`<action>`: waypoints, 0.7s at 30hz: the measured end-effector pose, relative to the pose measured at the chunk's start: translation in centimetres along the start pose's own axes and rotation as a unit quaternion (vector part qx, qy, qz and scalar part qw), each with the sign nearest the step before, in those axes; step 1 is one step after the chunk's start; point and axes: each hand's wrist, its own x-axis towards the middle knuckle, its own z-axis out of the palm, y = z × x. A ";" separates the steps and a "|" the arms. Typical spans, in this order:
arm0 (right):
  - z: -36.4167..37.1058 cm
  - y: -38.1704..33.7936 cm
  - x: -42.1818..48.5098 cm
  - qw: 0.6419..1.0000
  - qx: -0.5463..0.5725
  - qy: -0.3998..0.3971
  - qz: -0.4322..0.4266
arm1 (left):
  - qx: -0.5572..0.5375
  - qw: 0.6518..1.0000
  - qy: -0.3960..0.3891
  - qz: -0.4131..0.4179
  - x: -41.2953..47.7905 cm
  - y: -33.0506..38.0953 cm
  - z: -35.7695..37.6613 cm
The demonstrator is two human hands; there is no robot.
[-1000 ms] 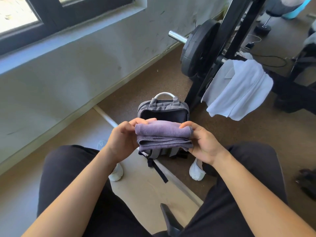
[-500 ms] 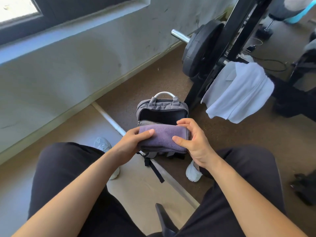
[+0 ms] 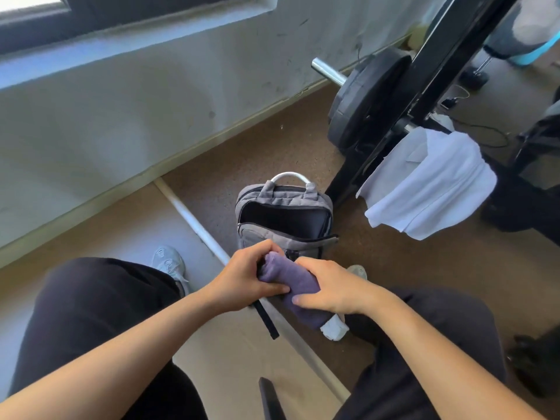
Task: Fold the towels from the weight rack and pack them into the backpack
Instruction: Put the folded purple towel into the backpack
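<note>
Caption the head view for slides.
Left hand and right hand grip a purple towel near the open backpack; a white towel drapes the rack.

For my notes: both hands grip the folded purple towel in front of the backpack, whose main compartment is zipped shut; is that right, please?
Not quite: the head view shows the backpack with its main compartment open. The left hand and right hand do grip the purple towel.

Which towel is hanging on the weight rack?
The white towel, draped over the weight rack; the purple towel is gripped by the left hand and right hand.
</note>
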 end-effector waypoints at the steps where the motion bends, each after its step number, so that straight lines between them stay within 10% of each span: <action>1: -0.6 0.1 0.5 1.000 -0.007 0.004 -0.011 | 0.024 1.000 0.000 0.017 0.6 0.1 -0.1; 12: -10.0 5.1 8.9 0.962 0.084 0.260 0.014 | 0.210 0.975 0.069 -0.006 12.0 -5.5 -4.9; 21: -6.1 9.1 15.2 0.947 0.167 0.276 0.002 | 0.467 0.878 -0.097 0.017 14.9 -13.2 -3.2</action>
